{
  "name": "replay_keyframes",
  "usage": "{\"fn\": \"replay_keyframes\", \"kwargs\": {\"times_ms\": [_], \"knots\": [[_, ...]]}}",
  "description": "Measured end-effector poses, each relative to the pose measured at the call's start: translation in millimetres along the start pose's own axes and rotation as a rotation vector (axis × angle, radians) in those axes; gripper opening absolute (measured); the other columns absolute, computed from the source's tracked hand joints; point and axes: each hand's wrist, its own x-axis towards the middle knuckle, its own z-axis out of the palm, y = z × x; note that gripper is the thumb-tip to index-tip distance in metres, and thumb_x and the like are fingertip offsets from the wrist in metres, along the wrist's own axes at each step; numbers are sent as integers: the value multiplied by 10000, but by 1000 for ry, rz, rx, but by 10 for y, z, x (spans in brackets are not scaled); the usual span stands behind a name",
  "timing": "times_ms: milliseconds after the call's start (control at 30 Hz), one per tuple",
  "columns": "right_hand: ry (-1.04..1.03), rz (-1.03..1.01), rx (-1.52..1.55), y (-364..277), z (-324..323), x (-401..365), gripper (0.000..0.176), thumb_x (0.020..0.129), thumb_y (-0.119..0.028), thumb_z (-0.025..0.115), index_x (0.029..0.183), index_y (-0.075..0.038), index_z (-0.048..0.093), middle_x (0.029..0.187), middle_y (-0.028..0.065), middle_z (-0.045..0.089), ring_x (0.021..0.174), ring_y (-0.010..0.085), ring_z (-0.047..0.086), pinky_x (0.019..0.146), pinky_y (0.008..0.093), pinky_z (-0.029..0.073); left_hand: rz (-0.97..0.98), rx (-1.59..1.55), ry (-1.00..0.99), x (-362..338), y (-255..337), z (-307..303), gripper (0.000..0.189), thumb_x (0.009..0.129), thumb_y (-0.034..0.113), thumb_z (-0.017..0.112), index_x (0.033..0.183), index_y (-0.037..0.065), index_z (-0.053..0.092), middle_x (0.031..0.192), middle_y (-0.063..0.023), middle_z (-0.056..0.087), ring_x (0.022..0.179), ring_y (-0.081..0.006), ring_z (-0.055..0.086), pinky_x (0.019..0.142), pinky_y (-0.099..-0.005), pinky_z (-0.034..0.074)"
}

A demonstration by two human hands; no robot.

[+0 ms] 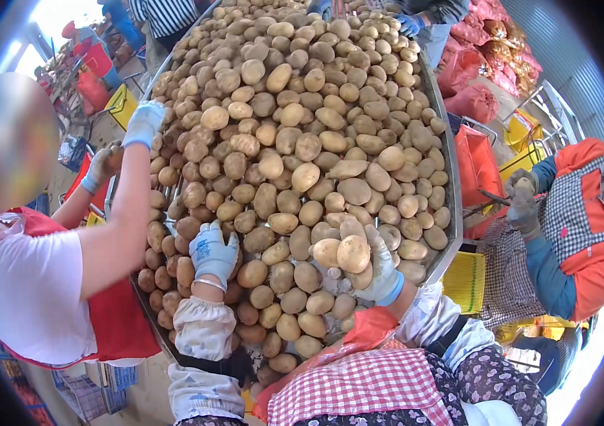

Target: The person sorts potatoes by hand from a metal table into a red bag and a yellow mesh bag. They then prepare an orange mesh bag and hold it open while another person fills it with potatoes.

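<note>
Clock directions run from the middle of the view, and largest of all we see the metal-edged sorting table (456, 206), its right rim at three o'clock and its left rim slanting up toward eleven. Potatoes (305, 145) cover most of it, heaped toward twelve, with pale bars showing through at nine. A co-worker in a red apron (121, 312) stands at eight to nine, one gloved hand (144, 124) over the left edge at ten; another co-worker (582, 227) sits at three, beyond the right rim, well apart from our hands. Red mesh sacks (483, 42) are stacked between one and two. Red plastic (358, 334) overlaps our near edge at five. Our gloved right hand (381, 270), at four, is curled around a small cluster of potatoes (354, 253), the fingers behind them; only a strip of other potatoes separates it from the right rim. Our gloved left hand (214, 254), at eight, is unclenched, fingers extended and slightly apart, resting against potatoes; what lies under its palm is hidden. Between our two hands the air above the potatoes is open, leaving sideways room.
</note>
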Motion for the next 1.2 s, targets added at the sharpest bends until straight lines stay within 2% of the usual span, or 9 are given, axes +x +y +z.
{"fn": "replay_keyframes", "kwargs": {"times_ms": [167, 267, 333, 400, 567, 733, 900, 1033, 1200], "knots": [[-114, 917, 2079, -292, -270, 247, 621, 942, -553, 449, 1363, -97, 436, 1282, 147, 559, 1037, 315, 607, 849, 466, 509, -85, 195, -90, 318, 97, 72, 638, 744, 503, 683, 1199, 65, 594, 1195, -164, 614, 1120, -300, 590, 921, -441, 464], [-88, 1111, 1707, -358, -353, 219, 662, 883, -644, 480, 1369, -195, 444, 1282, 78, 559, 996, 273, 618, 631, 328, 484, -41, 228, 25, 122, 22, 83, 546, 826, 429, 660, 1202, 40, 589, 1132, -130, 646, 1041, -251, 632, 870, -387, 499], [-60, 1150, 1799, -309, -398, 172, 665, 884, -639, 486, 1374, -192, 432, 1284, 82, 555, 990, 287, 620, 640, 358, 484, 78, -1114, 226, 16, -113, 175, 350, 925, 271, 606, 1192, 46, 577, 1039, -41, 623, 931, -136, 614, 805, -274, 507], [-47, 1135, 1793, -183, -410, 74, 669, 879, -639, 494, 1374, -193, 431, 1304, 82, 547, 1019, 304, 618, 663, 377, 482, 183, -1215, 362, -308, 8, 0, 286, 980, 170, 528, 1222, 18, 529, 997, -9, 585, 874, -88, 571, 747, -208, 496], [-74, 1074, 1415, -299, -328, 247, 486, 991, -388, 491, 1357, -70, 456, 1242, 56, 577, 1078, 193, 605, 921, 274, 492, 85, -2416, -176, -828, 193, -288, 491, 978, 360, 464, 1343, 32, 428, 1162, -187, 601, 1000, -281, 629, 866, -412, 527], [72, 653, 834, -470, -312, 377, 471, 953, -376, 577, 1297, -62, 514, 1108, 37, 613, 934, 159, 622, 713, 261, 535, 308, -2216, -100, -1214, 655, -275, 537, 935, 194, 535, 1422, 42, 365, 1361, -193, 482, 1234, -297, 510, 1057, -423, 412], [-118, 992, 1834, -477, -352, 344, 472, 980, -419, 482, 1352, -129, 458, 1277, 88, 563, 1084, 243, 595, 822, 384, 538, 708, -805, 217, -1343, 1106, 3, 737, 855, 30, 562, 1501, 34, 207, 1520, -141, 279, 1410, -253, 262, 1144, -358, 242], [-153, 933, 2036, -338, -390, 248, 511, 973, -431, 486, 1370, -112, 442, 1303, 131, 548, 1123, 282, 596, 884, 417, 548, 263, -1883, -258, -1668, 1207, -89, 849, 818, -30, 515, 1536, 84, 78, 1578, -143, 139, 1459, -259, 150, 1169, -378, 179], [-58, 900, 1781, -389, -396, 248, 495, 987, -407, 476, 1357, -80, 444, 1283, 133, 553, 1126, 265, 596, 907, 408, 540, 236, -1733, -158, -1672, 1240, 115, 764, 882, -3, 546, 1517, 59, 125, 1487, -128, 308, 1353, -241, 358, 1107, -365, 318]]}}
